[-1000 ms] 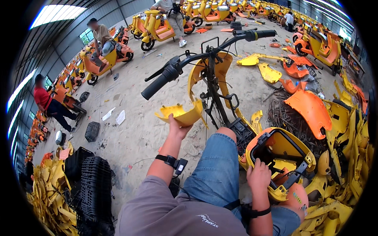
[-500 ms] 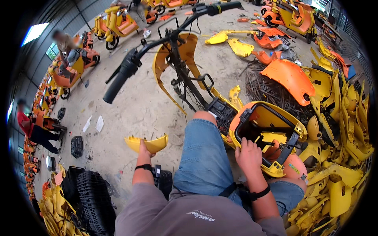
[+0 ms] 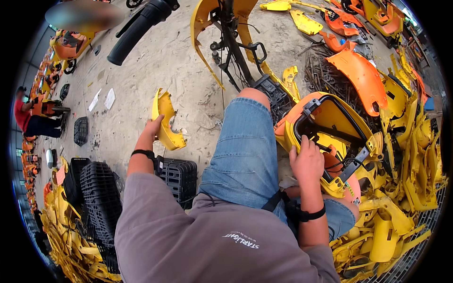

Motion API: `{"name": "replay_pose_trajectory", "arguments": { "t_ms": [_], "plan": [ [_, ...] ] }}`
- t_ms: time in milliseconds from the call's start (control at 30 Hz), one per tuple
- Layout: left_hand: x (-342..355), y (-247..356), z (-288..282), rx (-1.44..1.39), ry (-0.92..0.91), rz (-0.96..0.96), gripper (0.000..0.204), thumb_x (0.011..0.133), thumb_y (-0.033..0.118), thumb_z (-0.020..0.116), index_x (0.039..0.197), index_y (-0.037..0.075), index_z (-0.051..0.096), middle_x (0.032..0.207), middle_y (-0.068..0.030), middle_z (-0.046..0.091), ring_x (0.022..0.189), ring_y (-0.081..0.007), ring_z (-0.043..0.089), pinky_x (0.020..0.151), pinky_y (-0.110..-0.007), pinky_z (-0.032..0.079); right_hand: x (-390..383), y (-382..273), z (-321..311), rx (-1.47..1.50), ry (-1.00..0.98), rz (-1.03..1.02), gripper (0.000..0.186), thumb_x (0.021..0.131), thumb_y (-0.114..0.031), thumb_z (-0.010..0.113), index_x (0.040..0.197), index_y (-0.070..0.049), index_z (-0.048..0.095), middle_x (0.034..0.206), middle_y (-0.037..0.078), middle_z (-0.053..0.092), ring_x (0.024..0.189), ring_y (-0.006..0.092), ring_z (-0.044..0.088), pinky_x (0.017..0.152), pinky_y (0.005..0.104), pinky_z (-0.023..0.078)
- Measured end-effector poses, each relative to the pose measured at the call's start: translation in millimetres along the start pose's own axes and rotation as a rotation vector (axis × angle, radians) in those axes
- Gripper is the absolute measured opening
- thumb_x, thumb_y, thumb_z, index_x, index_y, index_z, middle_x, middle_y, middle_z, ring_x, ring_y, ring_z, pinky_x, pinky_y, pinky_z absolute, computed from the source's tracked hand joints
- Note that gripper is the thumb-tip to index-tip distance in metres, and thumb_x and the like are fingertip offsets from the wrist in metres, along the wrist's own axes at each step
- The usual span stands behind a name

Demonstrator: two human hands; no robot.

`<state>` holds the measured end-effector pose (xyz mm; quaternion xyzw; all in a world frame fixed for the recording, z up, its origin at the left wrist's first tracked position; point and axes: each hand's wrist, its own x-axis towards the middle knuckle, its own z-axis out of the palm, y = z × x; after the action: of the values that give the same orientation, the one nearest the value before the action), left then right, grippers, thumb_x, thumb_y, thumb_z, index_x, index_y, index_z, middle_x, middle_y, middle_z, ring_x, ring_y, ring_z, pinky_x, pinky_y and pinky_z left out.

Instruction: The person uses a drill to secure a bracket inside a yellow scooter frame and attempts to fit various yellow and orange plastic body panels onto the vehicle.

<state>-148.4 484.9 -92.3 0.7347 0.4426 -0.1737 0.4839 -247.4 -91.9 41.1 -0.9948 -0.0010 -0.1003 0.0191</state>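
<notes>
Head view: The left hand (image 3: 153,126) grasps a curved yellow panel (image 3: 167,134) over the floor (image 3: 141,78), left of a denim-clad leg (image 3: 247,146); the right hand (image 3: 307,160) rests at the rim of a yellow-and-orange scooter body (image 3: 293,123), its grip impossible to tell.

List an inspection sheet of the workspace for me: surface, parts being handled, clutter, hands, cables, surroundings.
Surface: grey floor, dusty and marked, with white sheets lying on it.
Parts handled: curved yellow panel, held above the floor; yellow scooter body section, with a black-edged opening.
Clutter: heaped yellow panels at right; large orange panel; stacked black baskets at left.
Hands: left hand grips the curved panel; right hand lies over the opening's edge, grip unclear.
Cables: black cable by the opening.
Surroundings: person in a red top, far left, beside an orange scooter.
</notes>
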Motion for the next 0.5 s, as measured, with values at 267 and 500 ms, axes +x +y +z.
{"name": "replay_pose_trajectory", "arguments": {
  "t_ms": [267, 500],
  "plan": [
    [-28, -1, 39, -0.199, 0.201, 0.127, 0.105, 0.085, 0.055, 0.076, 0.159, 0.005, 0.022, 0.140, -0.0217, 0.054, 0.123, -0.0370, 0.058, 0.102, -0.054, 0.048, 3, -1, 4, -0.036, -0.005, -0.003, 0.045, 0.088, -0.030, 0.068, 0.124, -0.005, 0.060, 0.100, 0.012, 0.066, 0.090, 0.0304, 0.065, 0.076, 0.0433, 0.055],
    [-43, -11, 63, 0.270, 0.596, 0.678, 0.123, 0.068, 0.035, 0.091, 0.159, -0.001, 0.016, 0.152, -0.0335, 0.032, 0.141, -0.0474, 0.036, 0.118, -0.049, 0.035, -1, -1, 5, -0.041, 0.002, -0.004, 0.045, 0.088, -0.031, 0.068, 0.124, -0.005, 0.059, 0.098, 0.011, 0.065, 0.089, 0.0300, 0.065, 0.075, 0.0434, 0.055]
  ]
}}
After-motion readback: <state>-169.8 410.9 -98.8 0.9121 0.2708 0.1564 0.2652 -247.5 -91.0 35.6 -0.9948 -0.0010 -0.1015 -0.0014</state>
